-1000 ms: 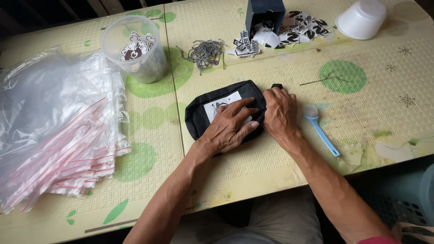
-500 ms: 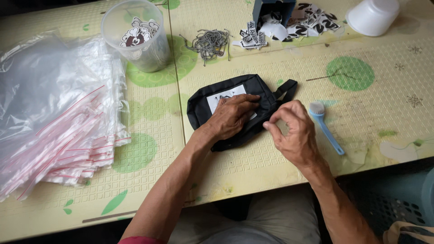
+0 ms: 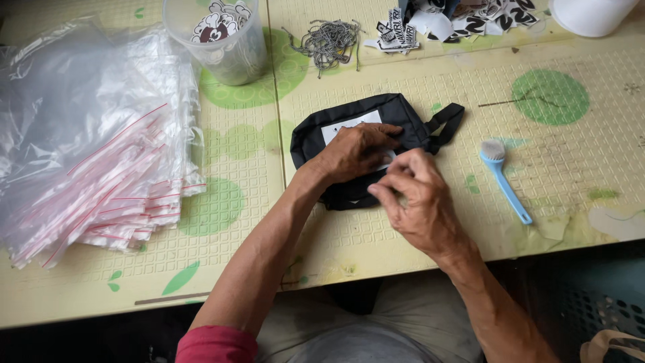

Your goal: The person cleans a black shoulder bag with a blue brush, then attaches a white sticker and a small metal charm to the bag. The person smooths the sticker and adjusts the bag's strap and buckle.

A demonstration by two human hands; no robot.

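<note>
Hands meet over the black pouch [image 3: 376, 144] at table centre: my left hand [image 3: 356, 151] presses flat on its white label, my right hand [image 3: 416, 202] pinches closed just beside it. Zip bags [image 3: 94, 161] at left lie unfilled; the pouch isn't bagged yet.

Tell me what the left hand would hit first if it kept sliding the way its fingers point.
Probably the black pouch's strap: the left hand lies on the black pouch, fingers pointing right toward it.

The left hand [image 3: 356, 153] covers the black pouch's [image 3: 316, 138] middle; the white cup [image 3: 591, 15], upper right, is cut off by the frame's edge.
</note>
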